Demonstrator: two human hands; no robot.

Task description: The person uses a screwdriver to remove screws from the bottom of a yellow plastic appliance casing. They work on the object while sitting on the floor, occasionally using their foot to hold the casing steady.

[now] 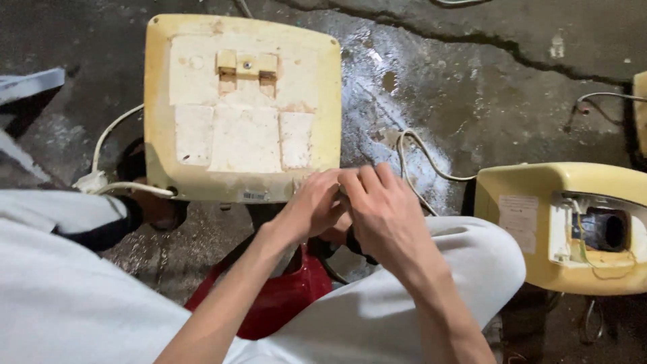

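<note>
A yellowed plastic casing lies flat on the wet concrete floor in front of my knees, with pale square patches and a small bracket on its face. My left hand and my right hand meet at its near right corner, fingers curled close together. Whatever they pinch is hidden between the fingers. A white cable runs from that corner toward the right.
A second yellowed casing with an open cavity and wires lies at the right. A white cord with a plug lies left of the first casing. A red stool sits under me. A crack crosses the floor.
</note>
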